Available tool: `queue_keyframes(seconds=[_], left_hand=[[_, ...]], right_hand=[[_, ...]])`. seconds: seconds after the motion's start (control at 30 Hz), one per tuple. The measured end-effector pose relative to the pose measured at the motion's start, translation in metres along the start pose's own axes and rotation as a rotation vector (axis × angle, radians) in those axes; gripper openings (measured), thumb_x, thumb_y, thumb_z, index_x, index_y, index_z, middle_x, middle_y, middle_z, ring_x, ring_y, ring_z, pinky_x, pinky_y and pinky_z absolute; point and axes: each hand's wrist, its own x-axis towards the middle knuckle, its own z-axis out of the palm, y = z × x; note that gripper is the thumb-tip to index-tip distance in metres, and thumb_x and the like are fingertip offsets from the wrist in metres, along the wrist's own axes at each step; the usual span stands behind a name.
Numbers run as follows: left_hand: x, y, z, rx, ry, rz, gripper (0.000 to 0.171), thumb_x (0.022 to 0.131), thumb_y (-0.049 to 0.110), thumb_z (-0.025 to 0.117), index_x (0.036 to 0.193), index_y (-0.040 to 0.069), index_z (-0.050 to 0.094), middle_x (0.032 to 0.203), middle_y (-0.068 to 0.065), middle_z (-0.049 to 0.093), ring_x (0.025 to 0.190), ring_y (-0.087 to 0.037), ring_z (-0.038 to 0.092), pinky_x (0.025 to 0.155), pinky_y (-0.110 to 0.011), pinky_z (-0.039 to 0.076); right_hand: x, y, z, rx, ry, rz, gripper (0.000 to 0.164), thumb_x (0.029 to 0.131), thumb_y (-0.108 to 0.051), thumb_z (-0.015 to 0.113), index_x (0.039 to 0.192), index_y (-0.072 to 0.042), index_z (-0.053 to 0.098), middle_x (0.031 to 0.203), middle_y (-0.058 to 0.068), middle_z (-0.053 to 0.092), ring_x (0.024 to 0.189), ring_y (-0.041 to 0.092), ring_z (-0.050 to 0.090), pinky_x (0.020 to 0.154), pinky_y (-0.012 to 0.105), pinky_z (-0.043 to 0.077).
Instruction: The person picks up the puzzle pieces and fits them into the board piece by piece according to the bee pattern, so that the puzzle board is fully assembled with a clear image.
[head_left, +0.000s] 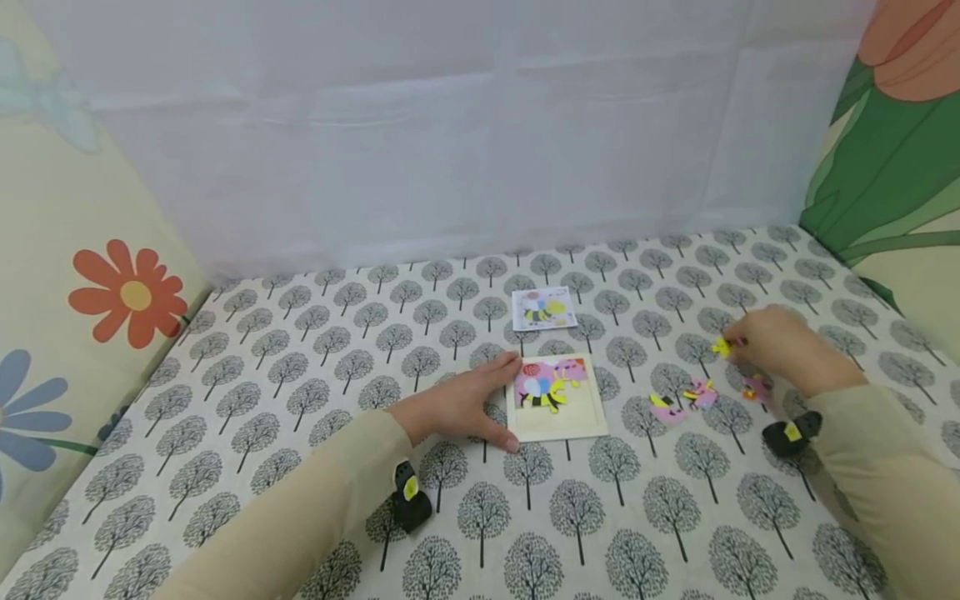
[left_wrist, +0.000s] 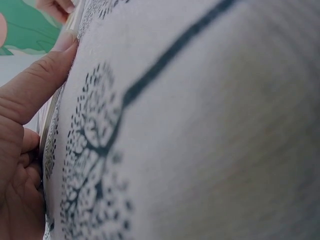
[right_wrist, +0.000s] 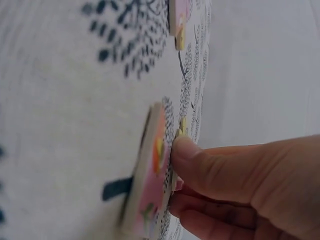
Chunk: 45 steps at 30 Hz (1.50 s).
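A square jigsaw board [head_left: 566,427] lies on the cloth, its upper part filled with pink, blue, yellow and black pieces of a bee picture and its lower part bare. My left hand [head_left: 465,408] rests against the board's left side, thumb at the near corner and forefinger at the far one. To the right, my right hand [head_left: 776,346] pinches a small yellow jigsaw piece [head_left: 721,346] between thumb and fingers. Loose pink-and-yellow jigsaw pieces [head_left: 667,408] lie between the board and that hand. One pink piece [right_wrist: 150,185] is close by the fingertips in the right wrist view.
A white card [head_left: 543,309] with a matching bee picture lies just behind the board. The tablecloth [head_left: 315,442] is printed with dark trees. A white backdrop [head_left: 375,167] stands behind, with flower-patterned panels at both sides. Each wrist wears a black strap-on camera [head_left: 409,497].
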Motion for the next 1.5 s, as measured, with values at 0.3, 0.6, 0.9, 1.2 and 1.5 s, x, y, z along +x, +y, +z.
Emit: queue_keyframes(seconds=[0.3,0.6,0.9,1.2,1.5], left_hand=[[0.0,0.0,-0.001,0.002,-0.003,-0.002,0.114,0.064,0.048,0.079,0.149,0.017,0.011,0.155,0.006,-0.003,0.142,-0.017,0.004,0.116,-0.038,0.011],[0.0,0.0,0.001,0.003,-0.003,-0.001,0.113,0.064,0.048,0.079,0.149,0.018,0.011,0.156,0.007,-0.003,0.142,-0.017,0.004,0.116,-0.039,0.011],[0.0,0.0,0.001,0.001,0.0,-0.007,0.113,0.064,0.048,0.079,0.149,0.019,0.011,0.155,0.008,-0.003,0.142,-0.017,0.004,0.115,-0.04,0.011],[-0.001,0.0,0.001,-0.004,0.004,-0.006,0.112,0.064,0.047,0.079,0.149,0.019,0.012,0.155,0.008,-0.003,0.142,-0.017,0.004,0.115,-0.04,0.011],[0.0,0.0,0.001,-0.009,0.002,-0.007,0.112,0.065,0.048,0.079,0.149,0.02,0.011,0.155,0.009,-0.003,0.142,-0.017,0.004,0.116,-0.04,0.011]], right_hand=[[-0.003,-0.003,0.002,0.016,-0.042,-0.03,0.018,0.086,-0.007,0.061,0.067,-0.007,0.058,0.06,-0.001,0.054,0.052,0.013,0.047,0.048,0.027,0.04],[-0.003,0.002,0.003,-0.008,-0.036,-0.016,0.016,0.087,-0.008,0.058,0.071,-0.006,0.058,0.064,0.0,0.057,0.055,0.013,0.05,0.052,0.031,0.046],[-0.004,0.004,0.0,-0.067,-0.004,-0.028,0.009,0.087,-0.007,0.058,0.086,0.0,0.064,0.074,0.004,0.064,0.069,0.023,0.059,0.07,0.045,0.052],[-0.007,-0.002,0.001,-0.083,0.112,-0.109,0.014,0.086,-0.004,0.06,0.094,0.007,0.064,0.085,0.017,0.067,0.079,0.033,0.063,0.077,0.048,0.052],[-0.012,-0.015,0.001,-0.032,0.236,-0.214,0.01,0.087,-0.006,0.06,0.092,0.001,0.064,0.093,0.018,0.067,0.084,0.033,0.064,0.077,0.046,0.054]])
